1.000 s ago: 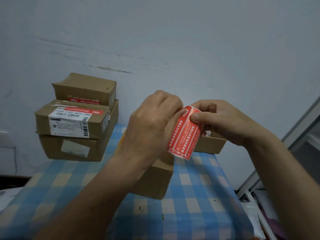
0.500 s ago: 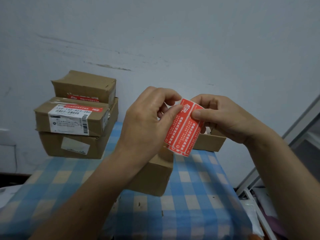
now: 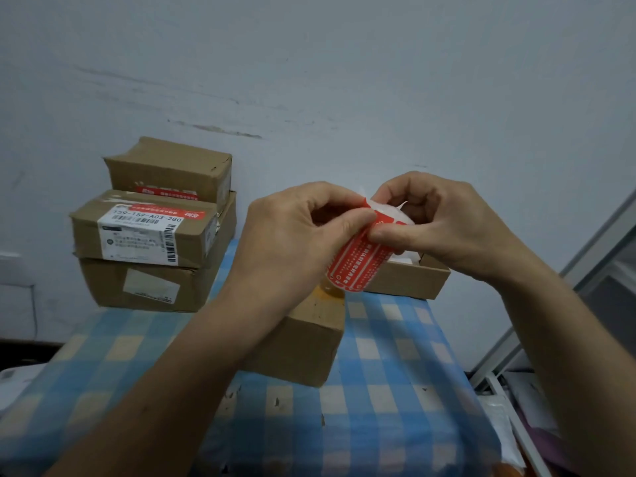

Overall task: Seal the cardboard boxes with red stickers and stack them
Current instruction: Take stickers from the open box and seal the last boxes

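The fingers (image 3: 349, 224) of the left hand (image 3: 296, 235) and the right hand (image 3: 444, 225) were curled tight. Both pinched the top edge of a red sticker sheet (image 3: 358, 263), held just above a closed brown box (image 3: 309, 342) on the checked surface (image 3: 382, 376). Behind that box to the right stood an open box (image 3: 406, 282) with something white inside. Behind it to the left was a stack of three boxes (image 3: 155, 235), with red stickers on the upper two.

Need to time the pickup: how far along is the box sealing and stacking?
Done: three boxes stand stacked by the wall, red stickers showing on the top two. In hand: the left hand and right hand pinch the red sticker sheet, apparently peeling one at its top corner. Left: the box below the hands and the open box behind it, neither stacked.
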